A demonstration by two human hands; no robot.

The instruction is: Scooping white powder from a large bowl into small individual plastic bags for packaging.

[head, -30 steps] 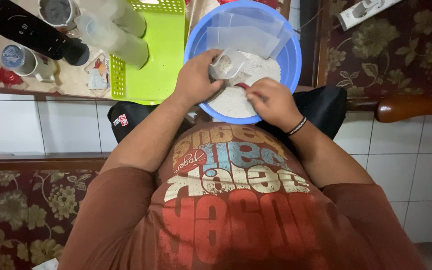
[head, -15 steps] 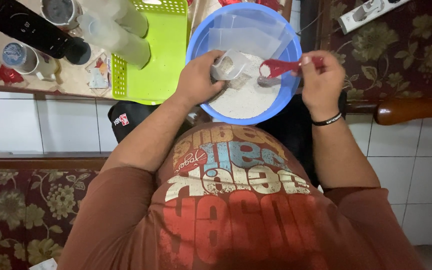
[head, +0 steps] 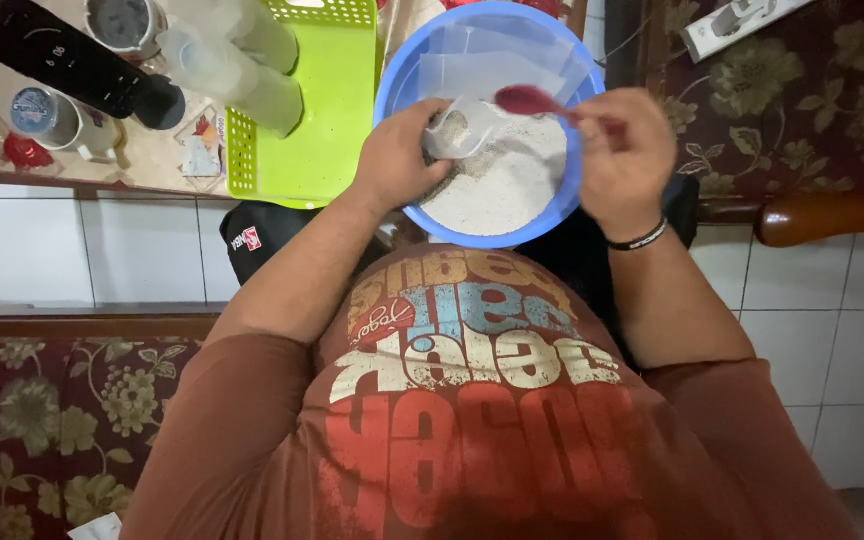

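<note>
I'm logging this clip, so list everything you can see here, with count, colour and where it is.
basin: one, blue, centre top, holding pale powder
small bag: one, clear plastic, over the powder, in the left hand
scoop: one, red, at the bag's mouth, in the right hand
tray: one, lime green, left of the basin
clear containers: about two, on the tray's left edge
black bottle: one, lying top left
power strip: one, white, top right
wristband: one, black, right wrist
left hand: gripping the bag
right hand: gripping the scoop handle
</note>
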